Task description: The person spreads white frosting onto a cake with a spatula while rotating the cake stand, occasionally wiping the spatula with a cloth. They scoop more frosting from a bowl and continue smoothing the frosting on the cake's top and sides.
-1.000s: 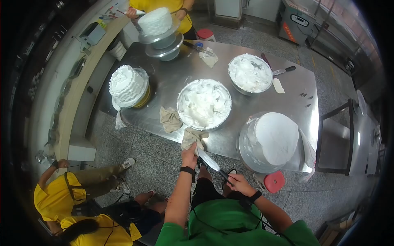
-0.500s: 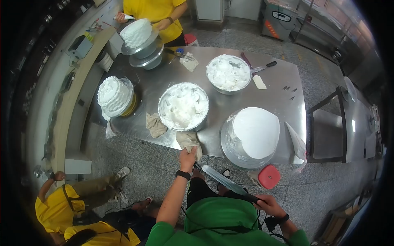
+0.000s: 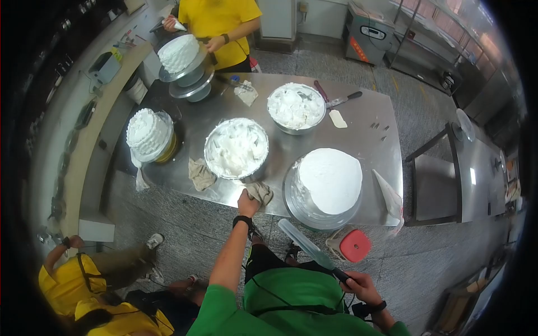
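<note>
Some spatula handle hides in the right hand holding it; left hand, at cloth: grip unclear.

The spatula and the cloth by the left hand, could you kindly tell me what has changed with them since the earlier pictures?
The spatula has come away from the cloth, drawn to the right by the right hand. The cloth has shifted right along the table edge. Nothing was clearly let go: the left hand is still at the cloth. The nearest cake stayed put.
</note>
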Available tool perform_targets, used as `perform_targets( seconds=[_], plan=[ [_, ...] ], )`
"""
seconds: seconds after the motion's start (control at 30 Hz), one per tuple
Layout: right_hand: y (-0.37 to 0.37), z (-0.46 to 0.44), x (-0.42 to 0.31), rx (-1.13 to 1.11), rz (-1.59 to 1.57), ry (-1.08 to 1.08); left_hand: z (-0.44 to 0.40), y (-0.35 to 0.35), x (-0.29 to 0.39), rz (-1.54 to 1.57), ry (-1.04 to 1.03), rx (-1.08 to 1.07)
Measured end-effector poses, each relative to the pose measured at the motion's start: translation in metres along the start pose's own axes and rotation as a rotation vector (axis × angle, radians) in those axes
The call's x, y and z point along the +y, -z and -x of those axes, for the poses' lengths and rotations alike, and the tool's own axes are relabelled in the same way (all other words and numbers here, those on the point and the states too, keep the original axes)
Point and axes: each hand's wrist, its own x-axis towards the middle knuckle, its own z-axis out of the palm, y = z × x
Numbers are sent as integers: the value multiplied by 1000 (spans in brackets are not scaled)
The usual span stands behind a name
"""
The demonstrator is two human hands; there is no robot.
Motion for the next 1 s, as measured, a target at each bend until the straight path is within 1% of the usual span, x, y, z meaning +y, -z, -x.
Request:
perform_targets(
  seconds=[0.03, 0.1, 0.13, 0.17, 0.23, 0.27, 0.3, 0.37, 0.4, 0.43, 0.47, 0.5, 0.53, 0.57, 0.63, 0.67, 0.7, 0.77, 0.8, 0.9, 0.93, 1.0],
  plan=[
    [-1, 2, -5, -25, 2, 14, -1, -4, -3, 11, 7, 5],
    [-1, 6, -12, -12, 30, 16, -2, -10, -9, -171, -28, -36],
    [-1, 7, -16, 1, 45, 24, -3, -12, -11, -185, -39, -82],
    [-1, 7, -19, -5, 65, 17, -5, -14, -13, -169, -25, -73],
    [-3, 6, -27, 53, 133, 87, -8, -12, -14, 618, 234, -275],
    [-3, 7, -30, 44, 155, 82, -9, -10, -15, 717, 206, -313],
    [-2, 8, -32, 66, 149, 76, -10, -11, -25, 736, 211, -298],
    [-1, 8, -36, 79, 170, 68, -12, -17, -46, 371, -2, -139],
    [0, 8, -36, 81, 168, 65, -11, -29, -62, 176, -97, 89],
    [-3, 7, -39, 87, 163, 60, -3, -17, -43, 194, -85, 100],
    [-6, 6, -43, 49, 185, 98, 8, -4, -26, 188, 5, 191],
    [-4, 8, -42, 54, 203, 88, 19, 5, -10, 179, 96, 275],
    [0, 6, -39, 56, 231, 70, 25, 6, -11, 61, 85, 363],
    [3, 4, -37, 54, 256, 57, 30, 5, -9, 72, 93, 366],
    [3, 0, -36, 36, 238, 49, 35, 8, -14, -12, 134, 240],
    [2, -1, -37, 38, 236, 39, 35, 6, -16, -79, 82, 272],
    [0, -2, -37, 42, 232, 27, 34, 4, -15, -82, 87, 280],
    [-2, -4, -37, 29, 224, 29, 34, -5, -12, 78, 59, 272],
    [-2, -5, -38, 24, 214, 34, 31, -8, -9, 142, 87, 205],
    [-9, -6, -39, 29, 187, 37, 28, -17, -3, 198, 38, 205],
    [-6, -7, -36, 32, 183, 41, 29, -18, -6, 185, 35, 170],
    [-2, -11, -27, -41, 118, 45, 34, -16, -10, 196, 26, 179]
  ],
)
